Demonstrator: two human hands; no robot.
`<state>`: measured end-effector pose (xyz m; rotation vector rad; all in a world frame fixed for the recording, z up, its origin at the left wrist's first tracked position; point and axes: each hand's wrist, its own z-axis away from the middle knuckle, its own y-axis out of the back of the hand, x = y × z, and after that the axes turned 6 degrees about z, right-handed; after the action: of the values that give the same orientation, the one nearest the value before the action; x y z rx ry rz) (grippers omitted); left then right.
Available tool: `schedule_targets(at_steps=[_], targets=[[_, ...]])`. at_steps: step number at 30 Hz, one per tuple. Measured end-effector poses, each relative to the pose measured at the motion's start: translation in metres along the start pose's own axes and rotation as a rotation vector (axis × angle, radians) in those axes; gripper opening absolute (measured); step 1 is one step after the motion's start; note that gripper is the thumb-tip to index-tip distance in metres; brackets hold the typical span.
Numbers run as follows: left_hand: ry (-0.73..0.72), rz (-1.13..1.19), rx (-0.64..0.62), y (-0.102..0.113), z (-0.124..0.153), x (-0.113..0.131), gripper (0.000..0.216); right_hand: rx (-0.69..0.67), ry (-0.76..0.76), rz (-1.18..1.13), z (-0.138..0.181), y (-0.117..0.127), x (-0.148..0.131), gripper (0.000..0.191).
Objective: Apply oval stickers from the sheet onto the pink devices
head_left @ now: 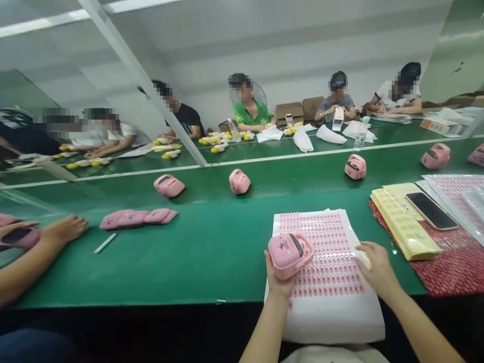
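My left hand (pixel 280 282) is closed around a small pink plastic device with a carrying handle (pixel 285 254). A dark cartoon print and a dark panel show on its face, and it is held above the left part of a white sheet of small red-and-pink oval stickers (pixel 325 282). At the right edge of that sheet, my right hand (pixel 380 267) has its fingers pinched on the edge. A pale yellowish strip shows beside the fingertips; whether it is a separate piece I cannot tell. The sheet's near end hangs over the table edge.
To the right, a phone (pixel 431 210) rests on yellow sheets (pixel 404 222) over red bubble wrap (pixel 449 267). More pink devices (pixel 239 181) stand along the belt. At left are pink pieces (pixel 138 218), a white pen (pixel 105 243) and a co-worker's arm (pixel 56 242). Several people sit opposite.
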<state>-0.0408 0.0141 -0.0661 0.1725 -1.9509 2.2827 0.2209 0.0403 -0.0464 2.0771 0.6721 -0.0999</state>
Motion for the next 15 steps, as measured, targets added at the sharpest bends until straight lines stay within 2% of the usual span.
schedule_targets(at_steps=[4,7,10,13,15], targets=[[-0.042,0.045,0.037,-0.005,0.004,-0.003,0.047,-0.275,0.049,-0.3,0.023,-0.016,-0.071,0.018],[-0.07,0.066,0.047,-0.009,0.006,-0.006,0.044,-0.388,0.08,-0.393,0.036,-0.022,-0.092,0.025],[-0.087,0.075,0.045,-0.013,0.007,-0.007,0.042,-0.379,0.087,-0.38,0.043,-0.026,-0.095,0.034],[-0.082,0.075,0.038,-0.016,0.006,-0.007,0.045,-0.318,0.116,-0.314,0.045,-0.031,-0.104,0.032],[-0.067,0.072,0.037,-0.017,0.005,-0.005,0.051,-0.305,0.192,-0.276,0.045,-0.037,-0.116,0.029]])
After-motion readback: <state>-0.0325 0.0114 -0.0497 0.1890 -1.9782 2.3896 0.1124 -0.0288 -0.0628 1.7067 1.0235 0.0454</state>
